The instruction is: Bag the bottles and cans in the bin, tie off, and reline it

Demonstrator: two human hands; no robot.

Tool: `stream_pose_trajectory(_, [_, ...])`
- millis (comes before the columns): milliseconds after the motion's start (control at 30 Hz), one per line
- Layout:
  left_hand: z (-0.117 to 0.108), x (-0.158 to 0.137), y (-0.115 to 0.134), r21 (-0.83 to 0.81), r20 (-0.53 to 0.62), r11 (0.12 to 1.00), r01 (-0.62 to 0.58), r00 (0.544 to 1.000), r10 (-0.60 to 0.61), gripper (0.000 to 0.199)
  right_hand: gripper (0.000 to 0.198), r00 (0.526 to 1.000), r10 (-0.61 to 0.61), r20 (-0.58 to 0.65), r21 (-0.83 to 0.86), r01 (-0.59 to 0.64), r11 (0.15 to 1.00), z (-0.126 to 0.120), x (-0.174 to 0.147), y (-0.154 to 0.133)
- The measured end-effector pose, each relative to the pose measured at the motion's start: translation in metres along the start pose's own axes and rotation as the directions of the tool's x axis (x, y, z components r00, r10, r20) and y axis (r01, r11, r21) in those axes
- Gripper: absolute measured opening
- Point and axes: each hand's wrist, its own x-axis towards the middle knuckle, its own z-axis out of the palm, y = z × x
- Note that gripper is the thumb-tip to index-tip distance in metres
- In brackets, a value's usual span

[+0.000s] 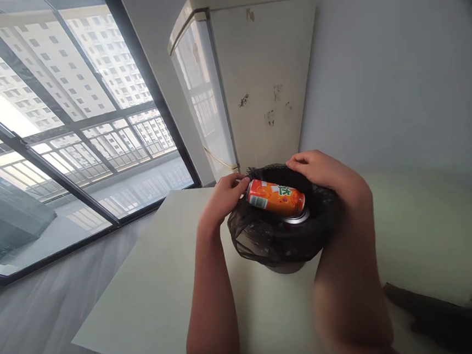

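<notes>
A bin (286,268) lined with a black plastic bag (275,245) stands on the pale table. An orange drink can (277,197) lies tilted across the bag's mouth, above the silvery end of a second can (296,219). At the left rim, my left hand (231,193) pinches the bag's edge close to the orange can's end. My right hand (313,166) has its thumb and fingers closed on the bag's far right edge. The inside of the bin is mostly hidden by the cans and dark plastic.
The pale table (147,295) ends at the left over a wood-look floor (37,321). Behind it stands an old white refrigerator (264,75) against the wall. Black plastic or cloth (446,313) lies at the lower right. Sliding glass doors (70,131) are on the left.
</notes>
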Motion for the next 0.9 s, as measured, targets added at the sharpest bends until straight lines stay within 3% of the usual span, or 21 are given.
stream_pose_trajectory(133, [0.000, -0.003, 0.006, -0.048, -0.062, 0.998, 0.050, 0.997, -0.053, 0.053, 0.032, 0.999, 0.013, -0.037, -0.008, -0.013, 1.000, 0.008, 0.005, -0.010])
stream_pose_trajectory(267, [-0.002, -0.014, 0.014, 0.017, -0.075, 1.000, -0.024, 0.997, 0.025, 0.048, 0.031, 0.998, 0.018, -0.059, -0.024, -0.019, 1.000, 0.015, 0.007, -0.018])
stream_pose_trajectory(433, [-0.012, -0.036, 0.025, 0.255, -0.019, 0.965, -0.063, 0.997, 0.070, 0.042, 0.024, 0.984, 0.063, -0.167, 0.020, -0.060, 0.998, 0.019, 0.006, -0.022])
stream_pose_trajectory(567, [-0.023, -0.047, 0.033, 0.484, -0.005, 0.875, 0.016, 1.000, -0.015, 0.022, 0.018, 0.961, 0.068, -0.268, 0.055, -0.055, 0.997, 0.016, 0.002, -0.020])
stream_pose_trajectory(667, [-0.027, -0.049, 0.038, 0.529, -0.018, 0.846, 0.065, 0.998, -0.065, 0.020, 0.019, 0.970, 0.067, -0.236, 0.015, -0.065, 0.998, 0.010, -0.002, -0.018])
stream_pose_trajectory(900, [-0.026, -0.043, 0.039, 0.472, -0.156, 0.871, 0.135, 0.985, -0.068, 0.021, 0.026, 0.992, 0.040, -0.116, -0.091, -0.051, 0.995, -0.006, -0.017, -0.016])
